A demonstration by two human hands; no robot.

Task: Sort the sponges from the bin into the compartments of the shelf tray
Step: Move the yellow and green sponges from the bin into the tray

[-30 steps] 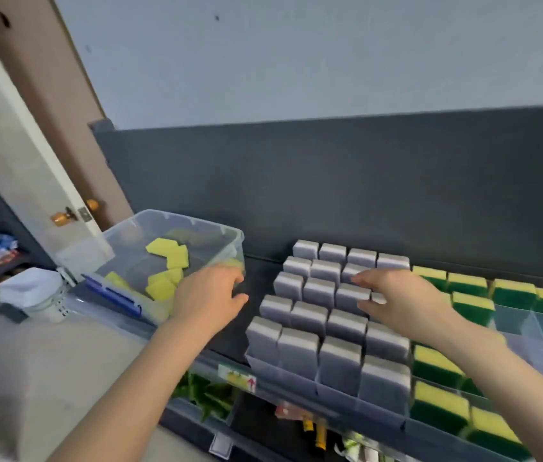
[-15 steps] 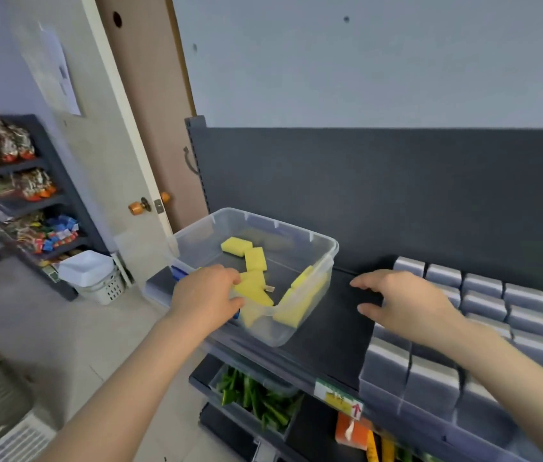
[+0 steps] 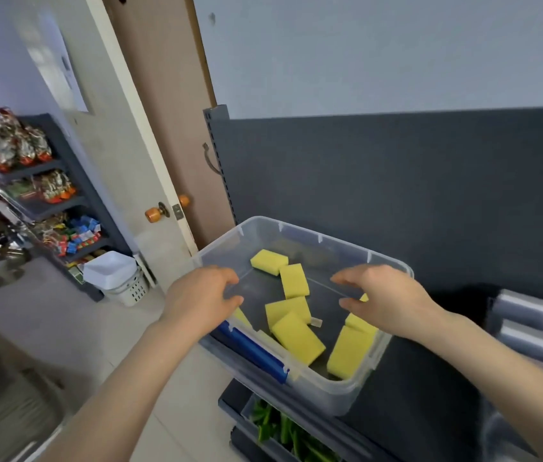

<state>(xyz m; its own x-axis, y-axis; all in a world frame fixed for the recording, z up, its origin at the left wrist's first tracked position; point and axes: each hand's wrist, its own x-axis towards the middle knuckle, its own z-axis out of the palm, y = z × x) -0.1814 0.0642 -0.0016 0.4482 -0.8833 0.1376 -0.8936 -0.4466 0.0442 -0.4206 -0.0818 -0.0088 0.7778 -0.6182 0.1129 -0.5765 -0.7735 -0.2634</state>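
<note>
Both hands are at the clear plastic bin (image 3: pixel 346 391). Since half a second earlier, the right hand (image 3: pixel 386 300) has left the grey block sponges (image 3: pixel 520 310) and come over the bin's right side, fingers spread and relaxed, holding nothing. The left hand (image 3: pixel 201 298) stays on the near-left rim, its fingers curled over the edge in a grip. The view has swung left, so the grey sponges show only at the right edge, blurred.

Several yellow rectangular sponges (image 3: pixel 297 338) lie loose inside the bin, some flat on its floor, some leaning against the right wall. A blue latch (image 3: pixel 253 350) runs along the near rim.

The bin sits at the left end of a dark grey shelf (image 3: pixel 430 395) backed by a dark panel (image 3: pixel 396 195). Below it, green items (image 3: pixel 283 431) fill a lower level. Further left stand a door with an orange knob (image 3: pixel 153 214), a white basket (image 3: pixel 120 278) on the pale floor, and a dark rack of snack packets (image 3: pixel 30 151).
</note>
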